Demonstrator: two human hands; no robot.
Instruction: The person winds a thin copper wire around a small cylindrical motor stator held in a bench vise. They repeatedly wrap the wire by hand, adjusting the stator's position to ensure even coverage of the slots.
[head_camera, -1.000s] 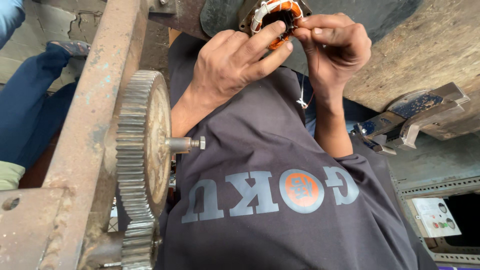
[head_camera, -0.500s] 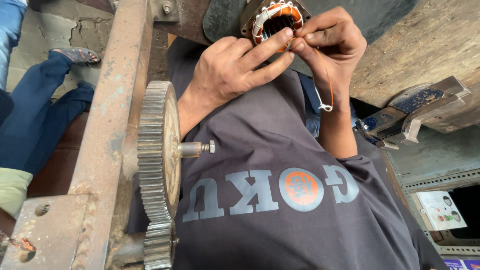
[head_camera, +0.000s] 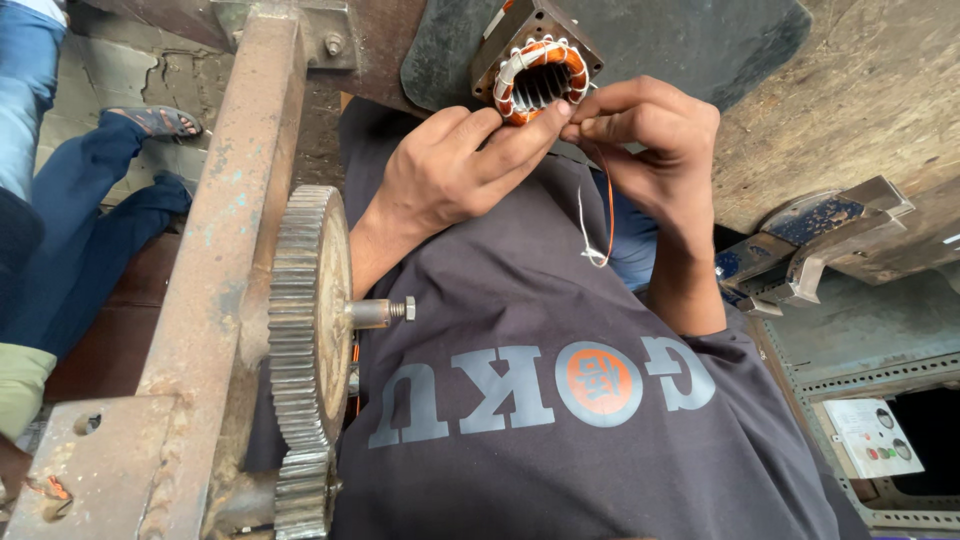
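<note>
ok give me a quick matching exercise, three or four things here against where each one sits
Things:
1. motor coil
2. gear wheel
3. sandal
4. control panel

Places:
A. lower right corner
B. top, at both hands' fingertips
C. on a bolt-tipped shaft, beside the rusty beam
D. upper left, on the floor

Pairs: 1-B, 2-C, 3-D, 4-A

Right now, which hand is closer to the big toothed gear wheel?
Left. The left hand rests on the copper-wound coil, up and right of the gear wheel. The right hand is farther right, pinching a thread.
</note>
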